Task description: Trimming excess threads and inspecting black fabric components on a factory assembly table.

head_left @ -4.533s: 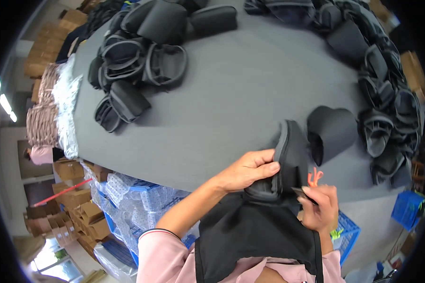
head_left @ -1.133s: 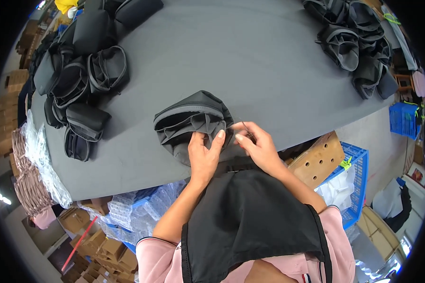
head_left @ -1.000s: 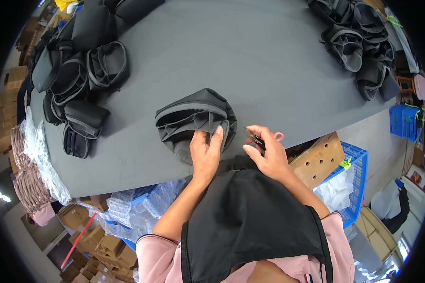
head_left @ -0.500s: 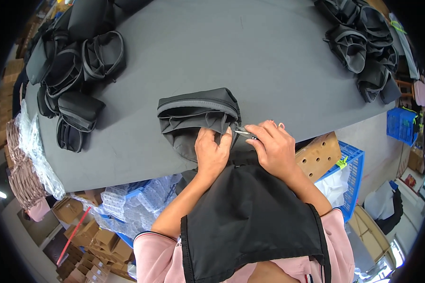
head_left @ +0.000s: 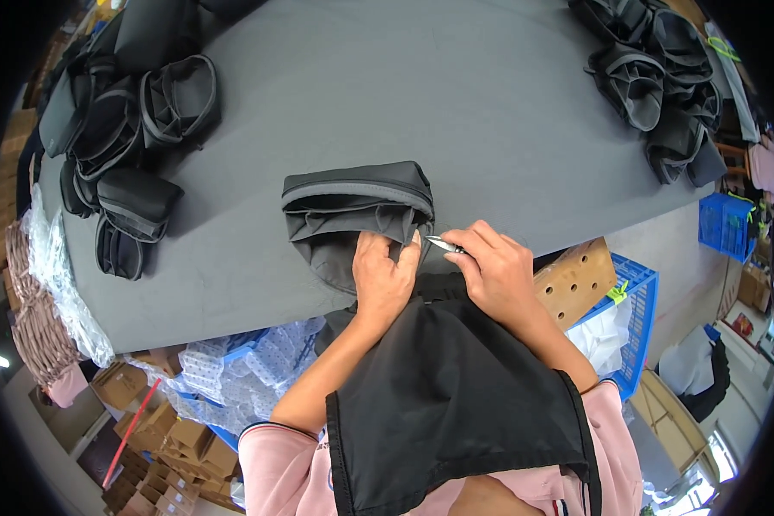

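Note:
A black zippered pouch (head_left: 357, 179) with inner pockets lies open at the table's near edge, its mouth facing me. My left hand (head_left: 385, 273) grips the pouch's near right side, its fingers reaching inside and the thumb at the edge by the zipper end. In my right hand (head_left: 500, 271) is a pair of thread snips (head_left: 444, 245), pinched between thumb and fingers. Their pointed metal blades aim left at the pouch's right edge, just beside my left thumb. Whether the blade tips touch the fabric I cannot tell.
More black pouches (head_left: 138, 202) are heaped at the left of the grey table (head_left: 361, 95), and others (head_left: 632, 86) at the right. Below the near edge are plastic-wrapped material (head_left: 236, 370), a blue crate (head_left: 641, 335) and a brown board with holes (head_left: 576, 279). Cardboard boxes (head_left: 185, 439) stand lower left.
The snips now point slightly downward to the right from the pouch edge, with more of the blades showing. My right hand has shifted a little; the left keeps its grip. The whole view has shifted slightly.

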### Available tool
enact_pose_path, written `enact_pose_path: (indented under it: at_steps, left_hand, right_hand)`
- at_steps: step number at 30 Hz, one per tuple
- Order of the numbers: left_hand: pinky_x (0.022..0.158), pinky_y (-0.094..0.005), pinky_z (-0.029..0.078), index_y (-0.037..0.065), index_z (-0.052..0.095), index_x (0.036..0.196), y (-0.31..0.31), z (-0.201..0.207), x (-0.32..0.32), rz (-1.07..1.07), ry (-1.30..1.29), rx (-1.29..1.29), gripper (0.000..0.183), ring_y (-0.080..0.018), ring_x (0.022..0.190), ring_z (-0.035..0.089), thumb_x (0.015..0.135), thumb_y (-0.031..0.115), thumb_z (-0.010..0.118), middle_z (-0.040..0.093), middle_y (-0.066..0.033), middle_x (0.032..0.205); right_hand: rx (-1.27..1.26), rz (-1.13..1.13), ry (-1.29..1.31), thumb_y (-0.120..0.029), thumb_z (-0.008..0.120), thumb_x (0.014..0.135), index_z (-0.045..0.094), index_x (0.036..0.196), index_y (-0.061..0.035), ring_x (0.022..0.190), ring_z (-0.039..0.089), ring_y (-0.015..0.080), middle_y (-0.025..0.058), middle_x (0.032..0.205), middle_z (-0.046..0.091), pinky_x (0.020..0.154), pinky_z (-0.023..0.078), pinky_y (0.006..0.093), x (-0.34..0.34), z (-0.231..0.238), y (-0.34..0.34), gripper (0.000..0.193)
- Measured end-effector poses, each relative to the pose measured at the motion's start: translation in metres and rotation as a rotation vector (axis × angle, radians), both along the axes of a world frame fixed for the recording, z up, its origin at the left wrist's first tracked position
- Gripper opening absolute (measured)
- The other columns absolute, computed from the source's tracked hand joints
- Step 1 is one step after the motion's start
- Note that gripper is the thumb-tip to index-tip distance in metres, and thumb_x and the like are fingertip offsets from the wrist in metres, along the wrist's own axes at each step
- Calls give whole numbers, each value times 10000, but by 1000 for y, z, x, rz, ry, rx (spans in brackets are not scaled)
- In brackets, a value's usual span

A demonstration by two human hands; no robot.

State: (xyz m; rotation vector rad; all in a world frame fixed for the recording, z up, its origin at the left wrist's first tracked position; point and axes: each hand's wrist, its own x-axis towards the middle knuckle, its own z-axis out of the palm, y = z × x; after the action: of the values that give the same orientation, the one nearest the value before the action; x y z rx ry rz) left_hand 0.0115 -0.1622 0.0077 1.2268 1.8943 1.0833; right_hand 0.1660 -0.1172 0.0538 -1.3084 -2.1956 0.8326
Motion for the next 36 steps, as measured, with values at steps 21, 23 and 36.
enact_pose_path:
  at_steps: [21, 23, 36]
  left_hand:
    - [691, -333, 474, -74, 634, 879, 33, 16, -30, -230, -263, -477, 608, -233, 777, 611, 716, 507, 705, 636, -167, 827]
    - [692, -334, 474, -71, 636, 880, 33, 16, -30, -233, -264, -475, 602, -232, 776, 610, 719, 506, 703, 635, -164, 826]
    - [810, -306, 434, -51, 617, 1036, 39, 32, -55, -426, -518, -507, 467, -215, 939, 568, 859, 380, 592, 597, -154, 994]
  right_hand:
    - [-154, 39, 152, -86, 693, 711, 644, 922, -100, 615, 561, 195, 30, 782, 529, 552, 438, 306, 2, -10, -11, 217]
    - [-115, 45, 146, -89, 694, 709, 646, 919, -106, 609, 557, 199, 26, 769, 524, 549, 434, 309, 1, -11, -10, 217]
    - [-362, -11, 392, -16, 685, 724, 563, 1012, -20, 716, 498, 107, 44, 925, 505, 606, 410, 238, -1, -16, 3, 313]
